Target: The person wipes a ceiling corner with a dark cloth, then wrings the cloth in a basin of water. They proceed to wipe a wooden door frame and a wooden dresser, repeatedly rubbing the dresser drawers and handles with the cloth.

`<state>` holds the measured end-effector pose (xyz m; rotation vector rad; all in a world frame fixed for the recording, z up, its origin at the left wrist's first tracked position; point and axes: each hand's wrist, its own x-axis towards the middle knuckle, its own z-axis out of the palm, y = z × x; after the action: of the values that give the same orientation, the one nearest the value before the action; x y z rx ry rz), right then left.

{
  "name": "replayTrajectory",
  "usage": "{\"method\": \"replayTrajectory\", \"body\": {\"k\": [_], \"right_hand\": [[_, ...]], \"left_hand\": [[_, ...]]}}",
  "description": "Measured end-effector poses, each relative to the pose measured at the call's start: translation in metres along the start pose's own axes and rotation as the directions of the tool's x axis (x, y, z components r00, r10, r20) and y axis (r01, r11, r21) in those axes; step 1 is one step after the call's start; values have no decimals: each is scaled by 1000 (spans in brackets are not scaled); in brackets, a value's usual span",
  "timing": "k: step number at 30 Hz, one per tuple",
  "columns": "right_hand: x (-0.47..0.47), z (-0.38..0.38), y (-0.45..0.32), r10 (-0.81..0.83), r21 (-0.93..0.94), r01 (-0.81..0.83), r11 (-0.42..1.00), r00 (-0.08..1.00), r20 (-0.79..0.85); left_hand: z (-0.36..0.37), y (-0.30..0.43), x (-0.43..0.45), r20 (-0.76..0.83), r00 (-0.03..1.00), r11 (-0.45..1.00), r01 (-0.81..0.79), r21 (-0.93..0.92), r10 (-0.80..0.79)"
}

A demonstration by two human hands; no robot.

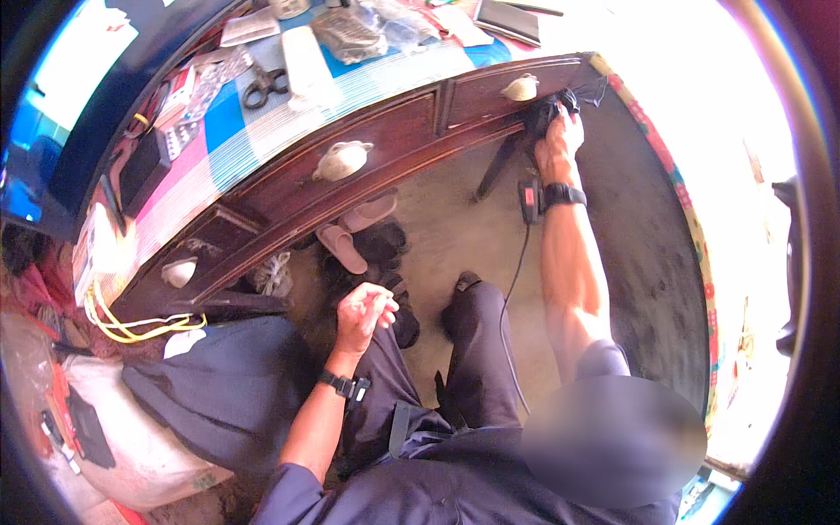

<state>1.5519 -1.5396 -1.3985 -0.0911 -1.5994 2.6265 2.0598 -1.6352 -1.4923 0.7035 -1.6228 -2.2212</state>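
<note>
My right hand (563, 134) reaches out to the right end of a dark wooden desk (400, 134) and grips a black bundle (543, 117) by the desk's corner. The bundle's material is hard to make out, and my fingers partly cover it. Just below that wrist is a small black device (529, 200) with a red label; its thin cable (505, 315) runs down toward my body. Over my lap, my left hand (364, 315) is raised with loosely curled fingers and nothing visible in it. Each wrist wears a black band.
On the desk's striped cloth (226, 141) lie scissors (264, 88), blister packs (180, 138), plastic packaging (351, 33) and a dark notebook (506, 23). Drawers with pale knobs (344, 161) face me. Slippers (342, 248) and a dark stool or desk leg (497, 167) are underneath. Yellow cables (141, 331) hang at left.
</note>
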Motion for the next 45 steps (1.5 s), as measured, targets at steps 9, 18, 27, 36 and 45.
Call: {"method": "replayTrajectory", "body": {"k": [9, 18, 27, 36, 45], "right_hand": [[-239, 40, 17, -132, -398, 415, 818, 809, 572], [-377, 17, -26, 206, -288, 279, 916, 288, 935], [-434, -49, -48, 196, -287, 601, 746, 213, 957], [-432, -59, -73, 204, -337, 327, 883, 379, 903], [-328, -15, -104, -57, -41, 102, 994, 794, 605]], "left_hand": [[25, 8, 13, 68, 997, 999, 18, 31, -20], [1, 30, -63, -115, 992, 862, -104, -496, 53], [5, 64, -115, -276, 865, 854, -271, 445, 419], [31, 94, -148, -98, 918, 842, -304, 446, 384], [-9, 79, -154, -95, 984, 976, -131, 174, 149]]}}
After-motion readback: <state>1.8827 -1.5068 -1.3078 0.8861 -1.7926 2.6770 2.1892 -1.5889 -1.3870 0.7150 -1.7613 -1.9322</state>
